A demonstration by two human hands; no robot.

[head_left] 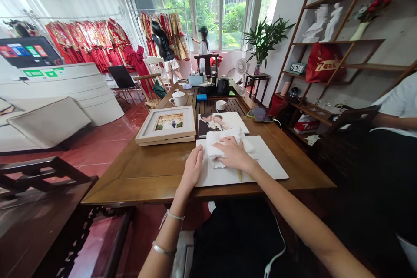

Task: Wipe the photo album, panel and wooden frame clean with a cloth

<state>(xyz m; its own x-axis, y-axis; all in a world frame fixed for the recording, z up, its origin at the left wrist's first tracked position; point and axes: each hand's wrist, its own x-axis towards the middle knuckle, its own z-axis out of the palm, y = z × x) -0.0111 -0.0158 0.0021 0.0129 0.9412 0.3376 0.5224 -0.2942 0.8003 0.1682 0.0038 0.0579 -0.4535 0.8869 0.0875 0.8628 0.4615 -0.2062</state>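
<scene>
A white flat board (260,160) lies on the wooden table (146,173) in front of me. My right hand (236,154) presses flat on a crumpled white cloth (216,143) on top of the board, fingers stretched out over it. My left hand (193,168) rests open on the board's left edge, fingers together and flat, holding it steady. Just beyond the cloth lies a photo print of a couple (218,122). A framed photo (167,124) sits to the left of it.
Farther along the table stand white cups (178,97), a tea tray with dark pots (215,87) and a phone (260,115). A person in white sits at my right (397,108). Two people stand by racks of red garments (94,43). Shelves (342,52) line the right wall.
</scene>
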